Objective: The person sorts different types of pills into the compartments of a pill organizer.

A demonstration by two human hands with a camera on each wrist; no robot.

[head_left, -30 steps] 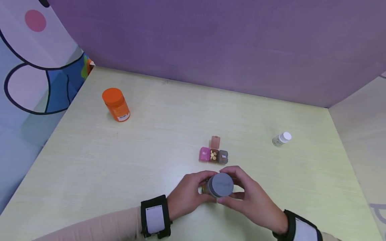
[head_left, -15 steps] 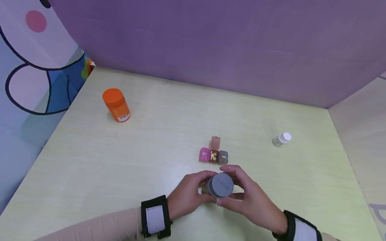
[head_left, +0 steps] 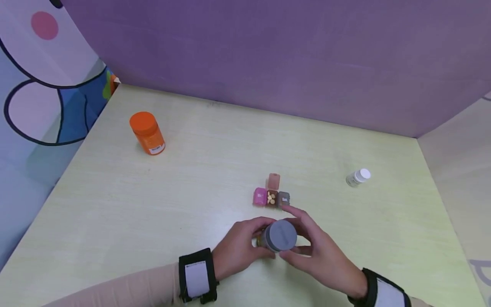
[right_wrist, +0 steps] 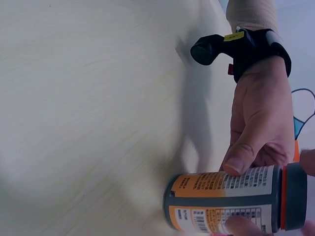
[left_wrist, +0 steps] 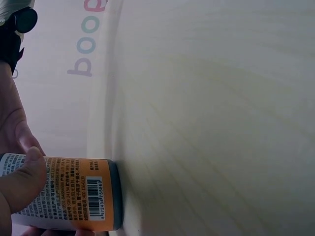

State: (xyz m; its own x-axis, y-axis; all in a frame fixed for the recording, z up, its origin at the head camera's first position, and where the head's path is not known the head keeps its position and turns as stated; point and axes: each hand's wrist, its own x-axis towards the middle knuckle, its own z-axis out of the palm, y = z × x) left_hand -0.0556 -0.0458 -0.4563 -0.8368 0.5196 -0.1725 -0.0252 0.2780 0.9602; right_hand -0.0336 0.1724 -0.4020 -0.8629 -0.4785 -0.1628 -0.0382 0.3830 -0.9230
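Note:
A pill bottle with a grey lid and an orange-and-white printed label stands at the table's near middle. My left hand grips its body, the thumb lying across the label in the left wrist view. My right hand is curled around the lid from the right, its thumb in front and its index finger stretched toward the pillbox. Just beyond is a small pillbox with magenta, brown and grey compartments. The brown one lies uncovered and holds several pale tablets, its pinkish lid flipped back.
An orange bottle with an orange lid stands at the back left. To the right is a small clear bottle with a white cap. A purple panel borders the table's far edge.
My right index finger has stretched out toward the grey compartment, and the right thumb has shifted slightly right. The left hand and the bottle have kept their place.

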